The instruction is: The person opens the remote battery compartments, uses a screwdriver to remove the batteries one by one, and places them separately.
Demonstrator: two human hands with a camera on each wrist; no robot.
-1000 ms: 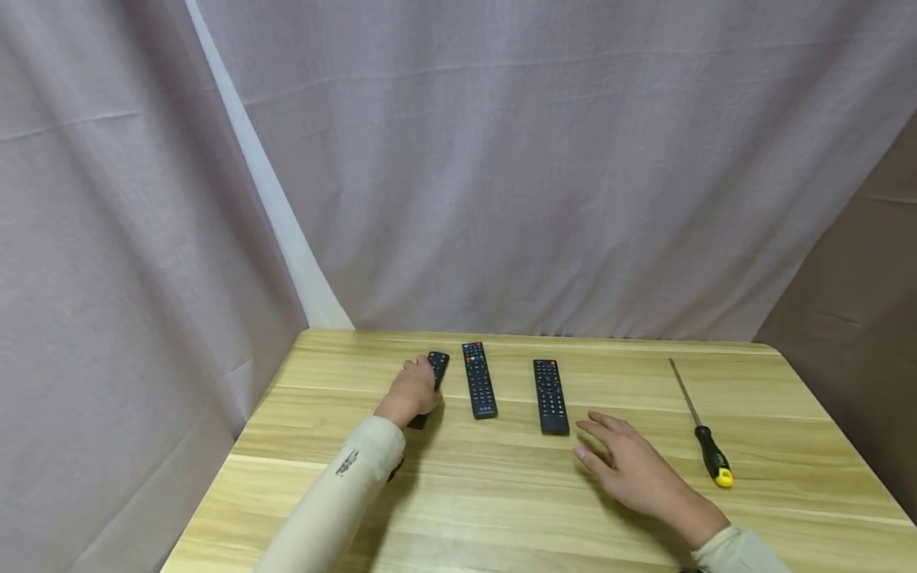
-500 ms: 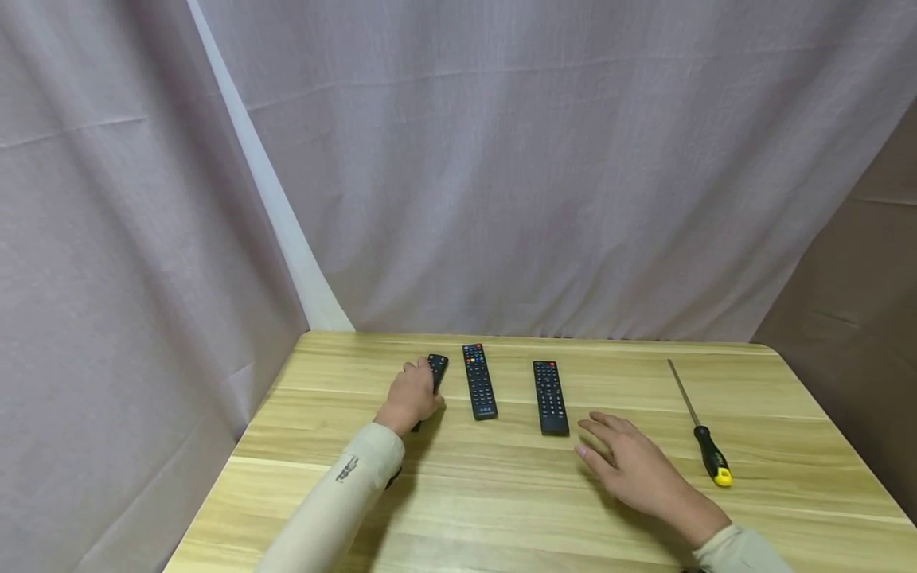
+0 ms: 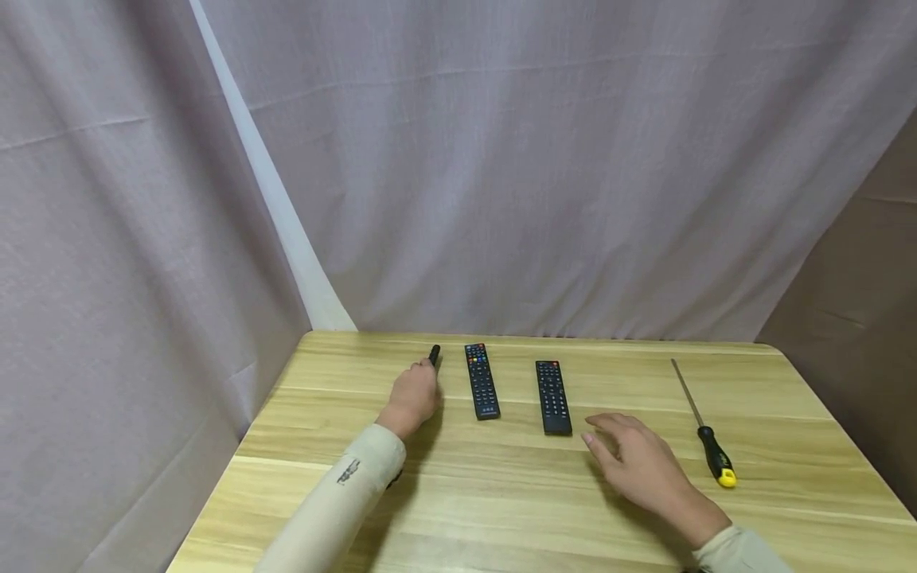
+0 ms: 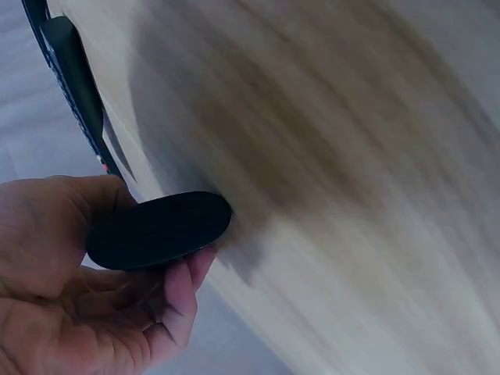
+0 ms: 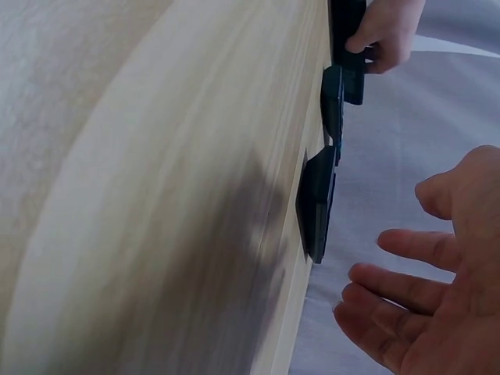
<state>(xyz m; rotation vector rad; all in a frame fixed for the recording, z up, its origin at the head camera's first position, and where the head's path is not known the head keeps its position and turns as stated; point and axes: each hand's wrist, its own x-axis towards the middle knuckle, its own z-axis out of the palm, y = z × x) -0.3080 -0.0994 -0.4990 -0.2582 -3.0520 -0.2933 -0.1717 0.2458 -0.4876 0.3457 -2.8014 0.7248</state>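
Observation:
My left hand grips a black remote control at the table's left side. In the head view only the remote's narrow far end shows past the fingers; the hand covers the rest. The left wrist view shows its rounded end between thumb and fingers, and the right wrist view shows it turned on its side. My right hand hovers over the table with fingers spread loosely, holding nothing. Nearest to it lies a second black remote. A third remote, with coloured buttons, lies between that one and my left hand.
A screwdriver with a black and yellow handle lies on the wooden table, right of my right hand, its shaft pointing to the back. A grey-mauve curtain hangs along the table's back edge and left side.
The remote in my left hand has turned from button side up onto its edge, so its buttons no longer show in the head view. My right hand has barely moved.

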